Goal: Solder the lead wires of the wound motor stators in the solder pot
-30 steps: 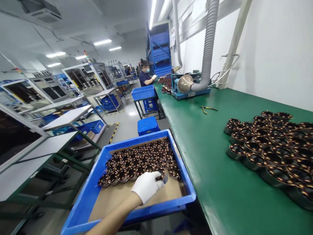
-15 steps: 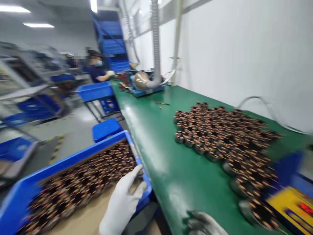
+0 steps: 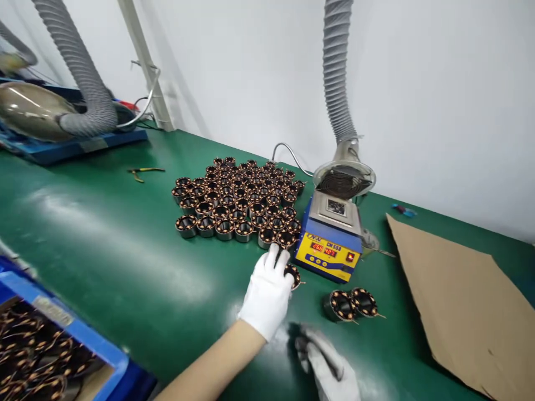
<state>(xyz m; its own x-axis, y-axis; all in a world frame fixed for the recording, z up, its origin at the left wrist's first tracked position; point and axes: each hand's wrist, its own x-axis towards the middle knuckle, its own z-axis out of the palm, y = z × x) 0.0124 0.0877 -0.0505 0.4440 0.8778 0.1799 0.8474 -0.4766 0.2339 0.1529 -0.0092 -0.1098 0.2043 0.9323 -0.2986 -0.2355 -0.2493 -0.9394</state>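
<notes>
Green bench top (image 3: 175, 289), glossy, pale glare patches, running along a white wall (image 3: 259, 83). Grey ribbed duct (image 3: 337, 61) hangs down to a metal hood (image 3: 345, 172) over a blue-and-yellow heater unit (image 3: 328, 253), red digits lit. Cardboard sheet (image 3: 463, 295) lies to the right; yellow-handled pliers (image 3: 146, 170) to the left. Blue bin (image 3: 98, 348) beside the bench, lower left, filled with more wound parts (image 3: 33, 356). Ring cluster (image 3: 238, 197) of copper-wound cores packed upright, left of the heater; ring pair (image 3: 353, 304) touching, in front of it. Left forearm reaches up and rightward; left hand (image 3: 266, 289), white-gloved, palm down, fingers bent and parted at a single ring (image 3: 294, 275), partly covered; cannot tell whether gripped. Right hand (image 3: 328, 365), glove smudged grey at fingertips, low over the bench, fingers half-curled, slightly parted.
</notes>
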